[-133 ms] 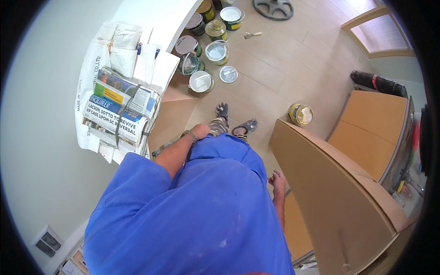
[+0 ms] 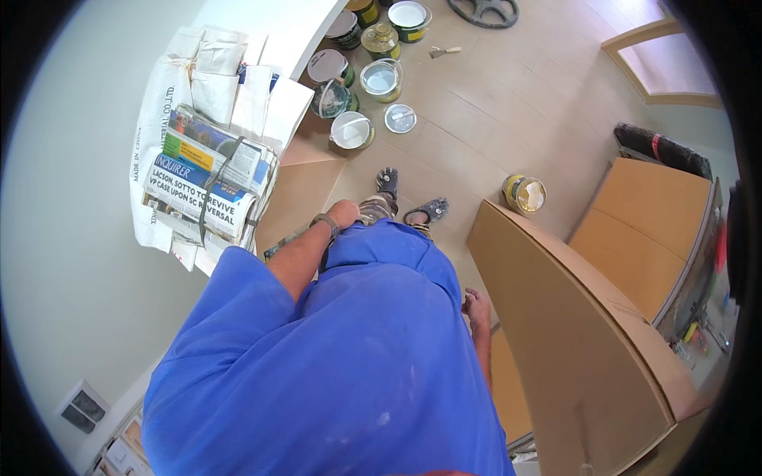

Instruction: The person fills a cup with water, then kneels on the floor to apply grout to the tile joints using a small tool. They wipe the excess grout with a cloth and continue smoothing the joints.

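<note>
View shifted slightly, hand positions about the same, so handling seems unaltered: left hand (image 2: 344,213) at front hem of blue shirt (image 2: 357,341), grip hidden; right hand (image 2: 476,308) beside shirt, fingers loosely curled, contents unclear; newspapers (image 2: 190,190) left of shirt, buckets (image 2: 351,132) beyond it, tall cardboard (image 2: 556,317) crowding its right side.

Beyond and left of one round lid (image 2: 400,119), at least eight containers (image 2: 381,81) are counted; one lone can (image 2: 524,194) is seen nearer and to its right. One scraper (image 2: 444,51) is set beyond it. Nearer than it, two shoes (image 2: 427,211) and two hands (image 2: 344,213) are shown; left, one newspaper bundle (image 2: 198,186).
</note>
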